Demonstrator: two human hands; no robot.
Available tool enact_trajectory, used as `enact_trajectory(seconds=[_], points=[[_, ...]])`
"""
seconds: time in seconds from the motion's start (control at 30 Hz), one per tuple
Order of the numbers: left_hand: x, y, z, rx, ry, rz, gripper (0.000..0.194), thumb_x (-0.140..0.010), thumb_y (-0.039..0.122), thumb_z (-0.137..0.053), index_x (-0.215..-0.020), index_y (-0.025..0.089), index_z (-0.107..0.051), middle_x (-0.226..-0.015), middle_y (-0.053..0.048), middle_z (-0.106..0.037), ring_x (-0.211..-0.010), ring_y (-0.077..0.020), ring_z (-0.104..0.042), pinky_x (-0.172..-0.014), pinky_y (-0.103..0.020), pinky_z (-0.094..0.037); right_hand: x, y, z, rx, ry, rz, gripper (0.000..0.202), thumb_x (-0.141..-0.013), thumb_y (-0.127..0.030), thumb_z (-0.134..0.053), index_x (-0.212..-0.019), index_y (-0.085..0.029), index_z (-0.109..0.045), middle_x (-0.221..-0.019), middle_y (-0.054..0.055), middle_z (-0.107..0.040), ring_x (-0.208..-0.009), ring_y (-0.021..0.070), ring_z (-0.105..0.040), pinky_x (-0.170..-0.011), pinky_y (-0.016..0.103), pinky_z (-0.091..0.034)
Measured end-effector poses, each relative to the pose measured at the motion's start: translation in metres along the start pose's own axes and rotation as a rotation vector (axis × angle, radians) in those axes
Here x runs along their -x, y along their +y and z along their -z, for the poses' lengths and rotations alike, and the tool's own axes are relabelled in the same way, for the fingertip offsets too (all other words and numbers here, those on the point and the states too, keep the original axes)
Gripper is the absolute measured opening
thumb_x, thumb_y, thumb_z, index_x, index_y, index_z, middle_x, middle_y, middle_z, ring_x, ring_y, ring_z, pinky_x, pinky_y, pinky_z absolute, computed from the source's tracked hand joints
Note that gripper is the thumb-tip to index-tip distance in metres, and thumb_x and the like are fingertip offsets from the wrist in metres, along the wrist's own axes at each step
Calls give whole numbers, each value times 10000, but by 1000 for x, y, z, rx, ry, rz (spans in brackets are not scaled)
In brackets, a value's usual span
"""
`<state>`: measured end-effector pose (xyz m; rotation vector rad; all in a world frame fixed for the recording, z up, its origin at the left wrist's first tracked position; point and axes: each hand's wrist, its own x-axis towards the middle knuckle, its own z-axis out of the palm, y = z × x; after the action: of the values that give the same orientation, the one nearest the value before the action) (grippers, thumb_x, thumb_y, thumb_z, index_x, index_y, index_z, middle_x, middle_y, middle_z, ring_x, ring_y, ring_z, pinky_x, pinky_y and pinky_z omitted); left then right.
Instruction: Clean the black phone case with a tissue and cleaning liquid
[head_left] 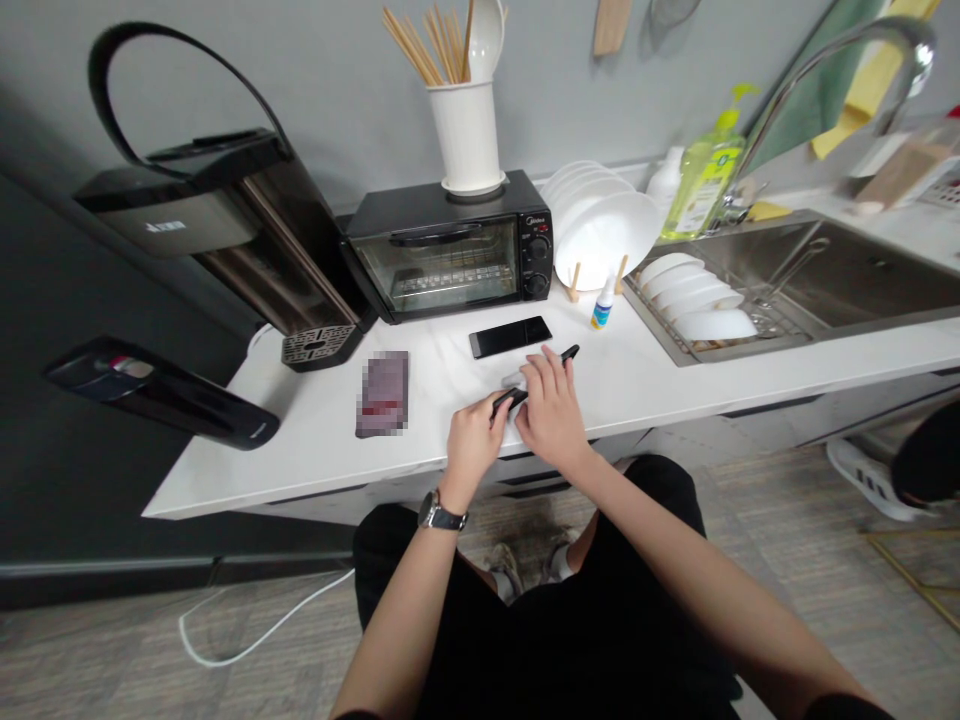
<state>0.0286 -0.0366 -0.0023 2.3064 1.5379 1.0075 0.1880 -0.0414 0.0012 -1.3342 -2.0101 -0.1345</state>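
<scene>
My left hand [474, 438] grips the near end of a thin black phone [568, 352] that is tilted edge-up above the white counter [315, 440]. My right hand [551, 405] lies flat over the middle of that phone, pressing a small white cloth [514, 380] against it. A wristwatch sits on my left wrist. A second black phone [510, 336] lies flat on the counter just beyond my hands. A small white bottle with a blue label [602, 305] stands to the right of it.
A black toaster oven [450, 255] with a white utensil holder [466, 135] on top stands at the back. A dark water dispenser [225, 230] is at the left, a blurred reddish item [383, 393] beside it. White plates [607, 225] and a sink [825, 275] are on the right.
</scene>
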Motion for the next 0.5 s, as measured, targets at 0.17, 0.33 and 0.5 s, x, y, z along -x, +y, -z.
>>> enact_trajectory(seconds=[0.17, 0.33, 0.5], points=[[0, -8, -2, -173, -76, 38, 220, -883, 42, -553, -891, 138, -750, -819, -130, -790, -719, -246, -751, -683, -310, -555, 18, -34, -5, -73, -114, 191, 665, -914, -127, -436, -1574, -69, -384, -1608, 205, -466, -1614, 317, -217, -1314, 615, -157], [-1, -6, -1, -208, -114, 60, 227, -856, 16, -555, -835, 135, -747, -808, -129, -788, -733, -246, -753, -692, -306, -539, 17, -14, 3, 1, -158, 264, 662, -965, -188, -438, -1617, -114, -352, -1655, 176, -430, -1599, 302, -277, -1314, 633, -53], [-2, 0, 0, -74, -38, 50, 205, -1033, 216, -564, -1017, 154, -759, -919, -109, -811, -815, -224, -773, -726, -275, -519, 5, 17, 11, 58, -128, 165, 727, -886, -153, -455, -1603, -93, -350, -1660, 186, -416, -1610, 317, -245, -1308, 622, -62]])
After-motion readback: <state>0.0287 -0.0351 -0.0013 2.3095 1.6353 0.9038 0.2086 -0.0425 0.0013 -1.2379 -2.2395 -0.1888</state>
